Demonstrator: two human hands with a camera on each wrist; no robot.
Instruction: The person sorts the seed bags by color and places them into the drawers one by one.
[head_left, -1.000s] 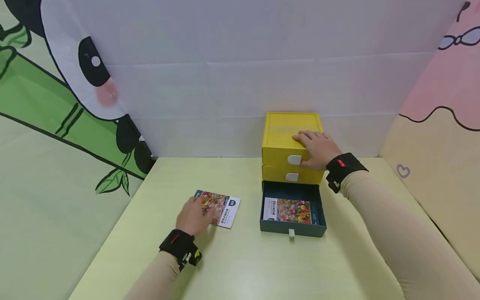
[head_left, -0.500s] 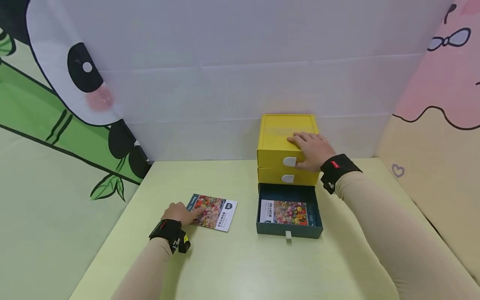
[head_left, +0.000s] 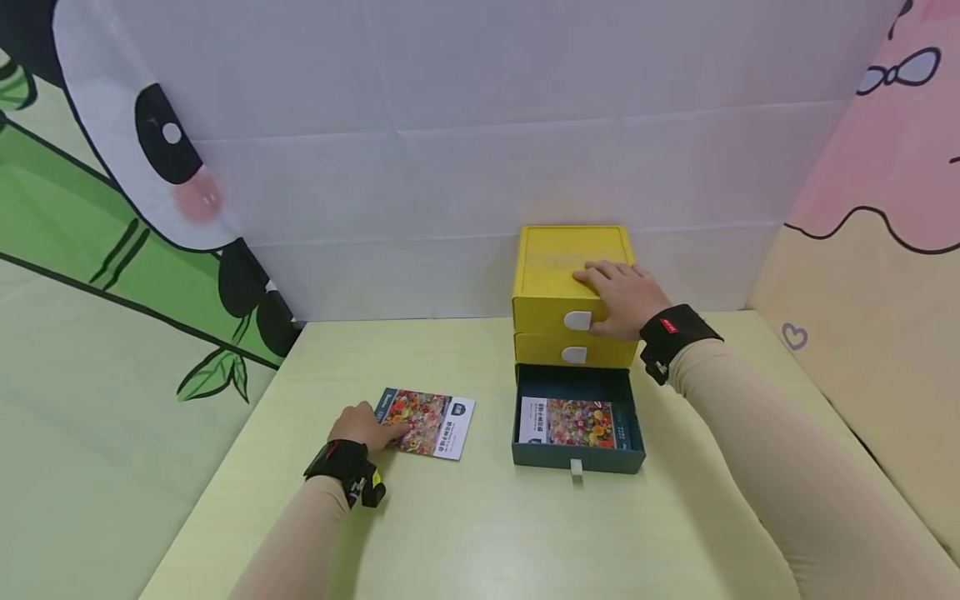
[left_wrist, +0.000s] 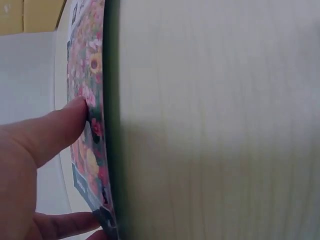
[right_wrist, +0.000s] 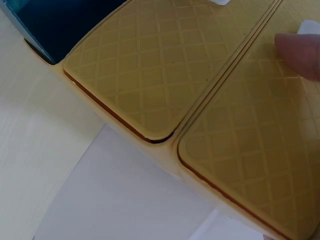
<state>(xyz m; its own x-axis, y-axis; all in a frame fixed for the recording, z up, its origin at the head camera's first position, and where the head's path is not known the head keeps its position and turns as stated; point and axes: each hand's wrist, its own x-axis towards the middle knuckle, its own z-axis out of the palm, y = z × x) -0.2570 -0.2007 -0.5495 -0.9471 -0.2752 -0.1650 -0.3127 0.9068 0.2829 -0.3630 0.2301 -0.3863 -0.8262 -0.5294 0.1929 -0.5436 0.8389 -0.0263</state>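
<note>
My left hand (head_left: 363, 427) is at the near left end of a flat packet (head_left: 431, 425) with a colourful flower picture and a white printed strip. In the left wrist view the thumb (left_wrist: 72, 120) presses on its picture side and other fingers meet its dark end. A yellow drawer box (head_left: 566, 258) stands at the back, its bottom dark-green drawer (head_left: 540, 455) pulled out. Inside that drawer lies a similar flower packet (head_left: 577, 423). My right hand (head_left: 628, 298) rests on the box's right front corner, fingers across the top, thumb on the front face beside a white tab.
Two upper yellow drawers with white tabs (head_left: 574, 355) are closed. The light table (head_left: 480, 533) extends in front, with its back edge against a pale cloth backdrop (head_left: 405, 183). Cartoon-printed cloth panels (head_left: 855, 283) flank both sides.
My left hand has shifted left across the packet, from over its middle to its left end. The packet, the drawer box and my right hand stay about the same, apart from slight camera movement.
</note>
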